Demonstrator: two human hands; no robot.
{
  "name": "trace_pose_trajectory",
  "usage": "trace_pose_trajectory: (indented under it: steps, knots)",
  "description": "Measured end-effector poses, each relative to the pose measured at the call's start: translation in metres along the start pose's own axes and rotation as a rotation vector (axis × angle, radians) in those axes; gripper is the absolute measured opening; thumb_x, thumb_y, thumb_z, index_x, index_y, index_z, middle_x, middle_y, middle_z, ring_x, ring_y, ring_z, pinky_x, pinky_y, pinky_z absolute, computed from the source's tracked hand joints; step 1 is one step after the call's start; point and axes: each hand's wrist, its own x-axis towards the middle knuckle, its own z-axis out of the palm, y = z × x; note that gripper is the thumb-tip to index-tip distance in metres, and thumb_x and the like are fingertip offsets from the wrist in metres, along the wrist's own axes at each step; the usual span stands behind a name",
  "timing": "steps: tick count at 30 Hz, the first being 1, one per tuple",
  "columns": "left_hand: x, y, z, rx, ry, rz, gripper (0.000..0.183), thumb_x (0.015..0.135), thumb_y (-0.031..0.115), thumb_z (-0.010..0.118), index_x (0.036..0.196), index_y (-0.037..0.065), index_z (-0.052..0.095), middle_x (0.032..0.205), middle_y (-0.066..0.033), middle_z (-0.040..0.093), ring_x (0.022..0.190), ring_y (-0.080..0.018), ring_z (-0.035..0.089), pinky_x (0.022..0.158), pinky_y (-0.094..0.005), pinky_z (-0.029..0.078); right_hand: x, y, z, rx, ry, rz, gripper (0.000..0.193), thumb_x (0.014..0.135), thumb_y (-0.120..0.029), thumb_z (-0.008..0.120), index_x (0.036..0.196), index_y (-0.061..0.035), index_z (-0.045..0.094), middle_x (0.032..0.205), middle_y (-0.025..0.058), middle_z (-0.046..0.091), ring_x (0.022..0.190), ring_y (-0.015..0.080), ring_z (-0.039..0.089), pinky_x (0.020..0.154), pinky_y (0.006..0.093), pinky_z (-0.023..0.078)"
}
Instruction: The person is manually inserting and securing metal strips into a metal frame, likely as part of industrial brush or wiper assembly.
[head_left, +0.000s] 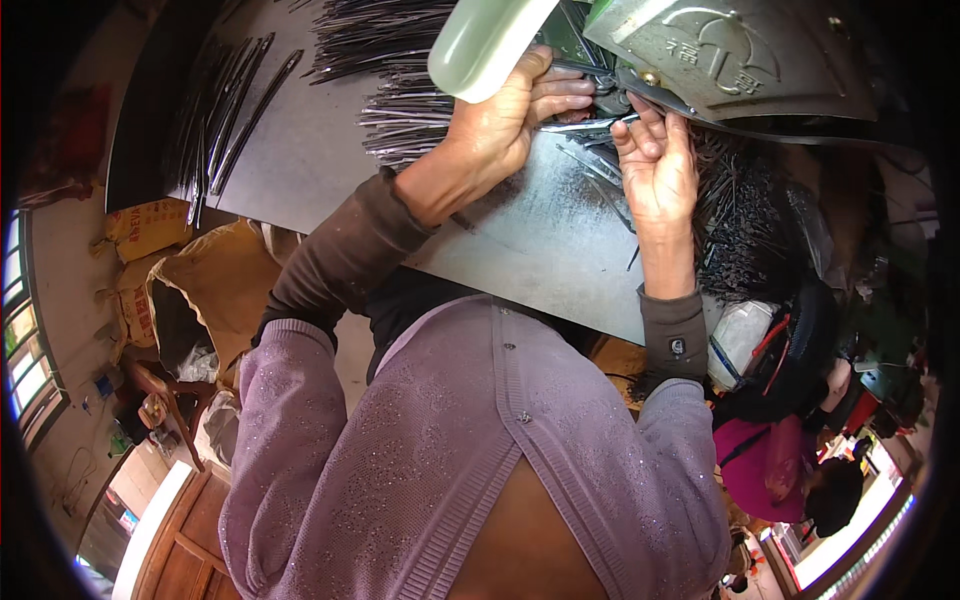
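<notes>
Feeding one thin metal strip (585,125) into the grey metal press (740,60): your left hand (510,115) is closed around it, your right hand (655,160) pinches its end just below the press. Piles of dark rods (390,60) left of the press look unprocessed, so much remains.

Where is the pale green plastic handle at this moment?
In the head view, the pale green handle is at the top centre, just above the left hand and left of the grey metal machine cover.
</notes>
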Motion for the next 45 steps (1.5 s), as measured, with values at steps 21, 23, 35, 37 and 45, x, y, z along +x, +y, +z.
trace_pose_trajectory:
  steps: [21, 23, 35, 37, 45]
  knots:
    - [-0.012, -0.003, 0.005, 0.357, -0.334, -0.197, 0.013, 0.085, 0.011, 0.056, 0.092, 0.000, 0.053, 0.077, -0.0167, 0.062, 0.070, -0.0255, 0.065, 0.066, -0.0356, 0.056, -0.027, -0.113, -0.058, -1.868, 0.136, -0.994, 0.009, 0.076, -0.013, 0.061, 0.078, -0.0054, 0.065, 0.072, 0.0100, 0.061, 0.060, 0.0282, 0.059, 0.054, 0.0310, 0.047]
    - [-0.019, -0.008, 0.006, 0.366, -0.405, -0.286, 0.013, 0.085, 0.013, 0.057, 0.091, 0.002, 0.053, 0.077, -0.0117, 0.062, 0.069, -0.0206, 0.063, 0.066, -0.0341, 0.054, -0.020, -0.115, -0.060, -2.146, -0.013, -1.078, 0.009, 0.073, -0.014, 0.065, 0.078, -0.0063, 0.065, 0.074, 0.0075, 0.061, 0.067, 0.0270, 0.059, 0.058, 0.0318, 0.047]
    - [-0.008, -0.008, -0.005, 0.111, -0.168, -0.339, 0.008, 0.084, 0.007, 0.057, 0.085, 0.000, 0.056, 0.069, -0.0064, 0.057, 0.055, -0.0119, 0.048, 0.050, -0.0253, 0.039, -0.022, -0.014, 0.022, -1.751, -0.407, -0.990, 0.010, 0.074, 0.000, 0.063, 0.084, 0.0002, 0.062, 0.070, 0.0069, 0.062, 0.060, 0.0156, 0.060, 0.053, 0.0271, 0.047]
    - [-0.007, -0.006, -0.008, 0.115, -0.133, -0.302, 0.008, 0.084, 0.006, 0.057, 0.085, -0.001, 0.056, 0.071, -0.0081, 0.058, 0.055, -0.0114, 0.050, 0.049, -0.0234, 0.040, -0.021, -0.003, 0.027, -1.335, -0.207, -0.674, 0.007, 0.074, -0.007, 0.064, 0.077, -0.0014, 0.062, 0.065, 0.0097, 0.061, 0.055, 0.0205, 0.061, 0.050, 0.0281, 0.047]
    - [-0.010, -0.003, -0.008, 0.585, -0.216, 0.078, 0.010, 0.082, 0.008, 0.060, 0.086, -0.001, 0.060, 0.068, -0.0048, 0.063, 0.053, -0.0076, 0.056, 0.045, -0.0179, 0.041, -0.024, 0.003, 0.035, -0.838, -0.098, -0.224, 0.011, 0.082, -0.009, 0.060, 0.083, 0.0020, 0.061, 0.070, 0.0029, 0.063, 0.057, 0.0053, 0.056, 0.048, 0.0178, 0.043]
